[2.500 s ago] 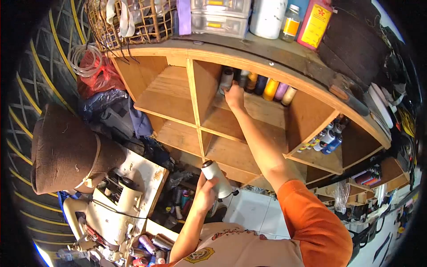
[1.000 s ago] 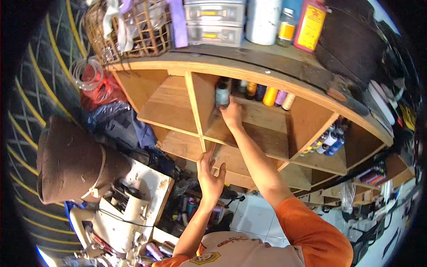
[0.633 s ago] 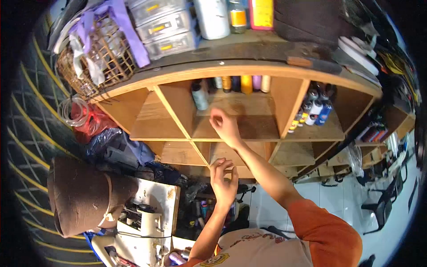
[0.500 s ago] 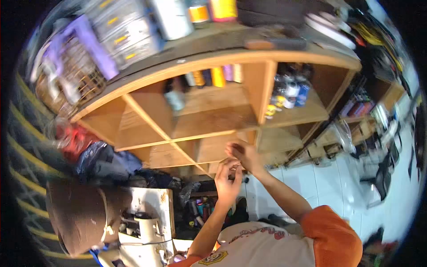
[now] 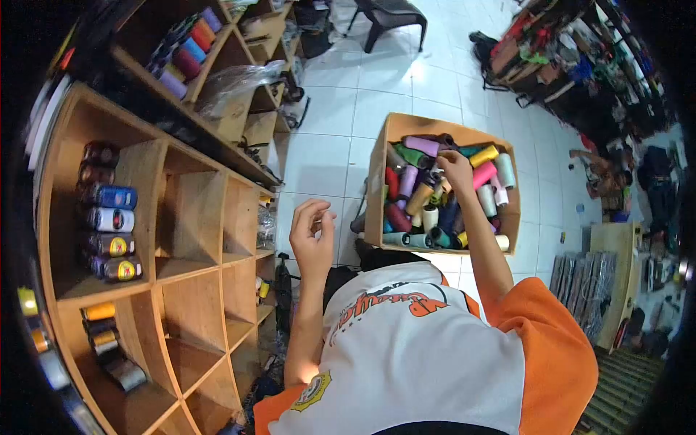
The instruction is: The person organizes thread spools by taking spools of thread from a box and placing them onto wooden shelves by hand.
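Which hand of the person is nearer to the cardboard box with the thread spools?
Right. The right hand is over the spools inside the box; I cannot tell whether it touches them. The left hand is outside, in the air between the box and the wooden shelf.

The bare left hand (image 5: 312, 233) stands just off the view's centre, between 8 and 9 o'clock, fingers loosely curled, thumb apart from them. The bare left forearm (image 5: 307, 312) points to 12 o'clock. Toward 2 o'clock is the bare right hand (image 5: 456, 171), its fingertips' grip unclear. The bare right forearm (image 5: 480, 228) points to 11 o'clock from a loose orange fabric sleeve (image 5: 554, 348).
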The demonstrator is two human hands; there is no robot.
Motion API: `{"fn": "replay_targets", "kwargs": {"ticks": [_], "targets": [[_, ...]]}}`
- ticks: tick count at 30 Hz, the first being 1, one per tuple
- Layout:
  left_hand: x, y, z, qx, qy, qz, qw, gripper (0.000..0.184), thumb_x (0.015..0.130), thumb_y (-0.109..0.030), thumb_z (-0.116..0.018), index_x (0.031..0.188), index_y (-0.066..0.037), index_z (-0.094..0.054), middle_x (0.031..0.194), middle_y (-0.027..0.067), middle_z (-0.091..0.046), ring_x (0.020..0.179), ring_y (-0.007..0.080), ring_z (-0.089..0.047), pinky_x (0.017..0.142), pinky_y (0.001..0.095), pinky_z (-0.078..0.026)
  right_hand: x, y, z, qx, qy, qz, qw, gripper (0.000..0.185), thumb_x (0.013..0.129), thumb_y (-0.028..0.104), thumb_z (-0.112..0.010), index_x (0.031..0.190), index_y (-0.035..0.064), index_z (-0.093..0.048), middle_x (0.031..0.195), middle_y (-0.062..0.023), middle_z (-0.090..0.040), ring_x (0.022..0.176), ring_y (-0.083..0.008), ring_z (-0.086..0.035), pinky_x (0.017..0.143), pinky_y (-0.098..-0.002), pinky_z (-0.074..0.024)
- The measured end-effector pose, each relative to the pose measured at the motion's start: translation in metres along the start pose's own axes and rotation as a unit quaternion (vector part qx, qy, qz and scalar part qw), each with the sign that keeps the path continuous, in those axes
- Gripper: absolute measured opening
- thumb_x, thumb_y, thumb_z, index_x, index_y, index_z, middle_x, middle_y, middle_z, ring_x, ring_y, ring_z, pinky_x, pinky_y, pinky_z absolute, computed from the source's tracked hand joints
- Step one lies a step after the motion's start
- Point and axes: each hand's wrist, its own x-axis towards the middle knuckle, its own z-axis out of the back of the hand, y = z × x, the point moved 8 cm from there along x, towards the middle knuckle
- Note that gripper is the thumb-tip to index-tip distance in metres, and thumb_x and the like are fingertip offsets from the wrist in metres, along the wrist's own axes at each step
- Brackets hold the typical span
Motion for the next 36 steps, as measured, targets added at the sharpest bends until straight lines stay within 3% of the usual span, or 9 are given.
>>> {"fn": "replay_targets", "kwargs": {"ticks": [6,12,19,24,27,29,31,34,36], "targets": [[0.0,0.01,-0.049,0.028,0.051,0.018,0.998,0.014,0.086,0.002,-0.055,0.099,0.002,-0.06,0.101,0.0082,-0.058,0.081,0.015,-0.063,0.069,0.0254,-0.052,0.03,-0.078,0.025,-0.165,-0.064,0.011,0.984,0.048,0.069,0.023,-0.07,0.111,0.0015,-0.061,0.103,-0.017,-0.065,0.098,-0.0304,-0.062,0.087,-0.0385,-0.0475],[-0.024,0.037,-0.057,0.061,0.092,0.094,0.99,0.016,0.092,-0.006,-0.054,0.106,0.001,-0.057,0.096,0.0064,-0.062,0.085,0.0128,-0.062,0.068,0.0235,-0.049,0.065,-0.034,-0.02,-0.259,-0.079,0.247,0.931,0.048,0.067,0.013,-0.07,0.114,0.0079,-0.059,0.11,-0.0159,-0.058,0.104,-0.0359,-0.053,0.093,-0.0409,-0.0433],[-0.048,0.054,-0.082,-0.01,0.111,0.185,0.976,0.018,0.092,-0.008,-0.055,0.108,0.002,-0.057,0.094,0.0073,-0.062,0.084,0.0131,-0.061,0.07,0.0247,-0.049,0.077,-0.036,-0.038,-0.39,-0.002,0.194,0.9,0.033,0.073,0.018,-0.066,0.102,0.0034,-0.061,0.101,-0.0162,-0.06,0.095,-0.036,-0.056,0.079,-0.0436,-0.0503],[-0.048,0.08,-0.125,-0.108,0.204,0.293,0.928,0.027,0.092,-0.014,-0.057,0.112,0.003,-0.055,0.099,0.0117,-0.062,0.09,0.0187,-0.062,0.077,0.0306,-0.052,0.032,-0.051,0.008,-0.025,0.068,-0.024,0.997,0.041,0.074,0.034,-0.071,0.093,-0.0027,-0.07,0.071,-0.0145,-0.066,0.064,-0.0209,-0.062,0.064,-0.0318,-0.0489],[-0.051,0.114,-0.157,-0.162,0.199,0.375,0.891,0.041,0.091,-0.021,-0.06,0.121,0.004,-0.048,0.11,0.0129,-0.059,0.098,0.0201,-0.06,0.08,0.0334,-0.052,-0.044,-0.056,-0.011,0.347,0.191,-0.168,0.903,0.039,0.082,0.032,-0.068,0.099,-0.0035,-0.065,0.071,-0.001,-0.059,0.062,-0.0112,-0.054,0.059,-0.024,-0.0437],[-0.05,0.125,-0.176,-0.166,0.211,0.404,0.874,0.053,0.089,-0.028,-0.063,0.127,0.002,-0.042,0.116,0.014,-0.056,0.101,0.0213,-0.059,0.081,0.0341,-0.052,-0.089,-0.052,-0.022,0.291,0.256,-0.161,0.908,0.034,0.083,0.023,-0.067,0.106,-0.0008,-0.063,0.087,-0.0049,-0.063,0.071,-0.0116,-0.059,0.063,-0.0255,-0.0477],[-0.047,0.144,-0.19,-0.151,0.248,0.38,0.878,0.053,0.086,-0.029,-0.065,0.123,0.003,-0.046,0.109,0.0136,-0.059,0.093,0.0215,-0.062,0.078,0.0319,-0.053,-0.12,-0.013,-0.019,0.193,0.272,-0.122,0.935,0.032,0.085,0.022,-0.064,0.108,-0.0005,-0.063,0.098,-0.0085,-0.064,0.082,-0.0157,-0.062,0.069,-0.0282,-0.0504],[-0.027,0.126,-0.191,-0.003,0.217,0.253,0.943,0.045,0.083,-0.03,-0.067,0.112,0.002,-0.052,0.097,0.0107,-0.063,0.086,0.0199,-0.062,0.073,0.0332,-0.051,-0.119,0.031,0.009,0.022,0.018,0.089,0.996,0.036,0.087,0.022,-0.063,0.117,0.004,-0.059,0.106,-0.0126,-0.063,0.098,-0.0236,-0.06,0.086,-0.0324,-0.0469],[-0.02,0.12,-0.183,0.13,0.185,0.175,0.958,0.039,0.081,-0.027,-0.068,0.105,0.001,-0.056,0.085,0.0104,-0.065,0.074,0.0184,-0.061,0.066,0.0332,-0.049,-0.134,0.1,-0.001,-0.013,0.078,0.28,0.957,0.032,0.085,0.024,-0.063,0.112,0.008,-0.062,0.11,-0.0116,-0.061,0.104,-0.026,-0.057,0.09,-0.038,-0.0443]]}}
